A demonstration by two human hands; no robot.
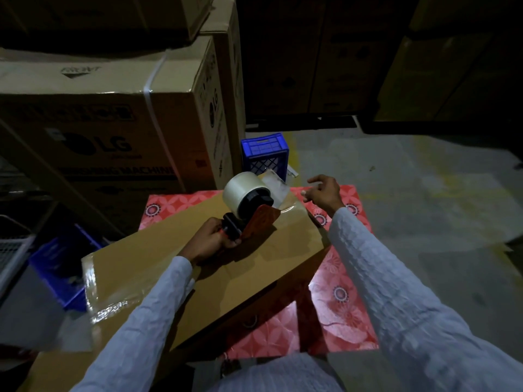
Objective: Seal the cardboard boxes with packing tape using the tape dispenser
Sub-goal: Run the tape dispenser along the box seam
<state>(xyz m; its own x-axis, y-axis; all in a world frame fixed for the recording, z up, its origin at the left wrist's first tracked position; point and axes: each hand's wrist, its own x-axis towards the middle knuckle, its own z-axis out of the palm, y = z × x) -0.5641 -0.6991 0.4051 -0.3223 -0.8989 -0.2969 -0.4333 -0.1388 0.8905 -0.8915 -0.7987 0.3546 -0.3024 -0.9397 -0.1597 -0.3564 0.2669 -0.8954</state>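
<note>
left hand (210, 240) is gripping the red tape dispenser (249, 206) at the long brown cardboard box's (175, 267) far end. right hand (324, 193) is hovering relaxed just beyond, holding nothing.

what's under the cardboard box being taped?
The cardboard box rests on a red patterned tablecloth, visible around its right and far sides. Whatever lies directly beneath is covered.

A red patterned table (342, 301) carries 1 cardboard box (198, 278) lying flat.
</note>
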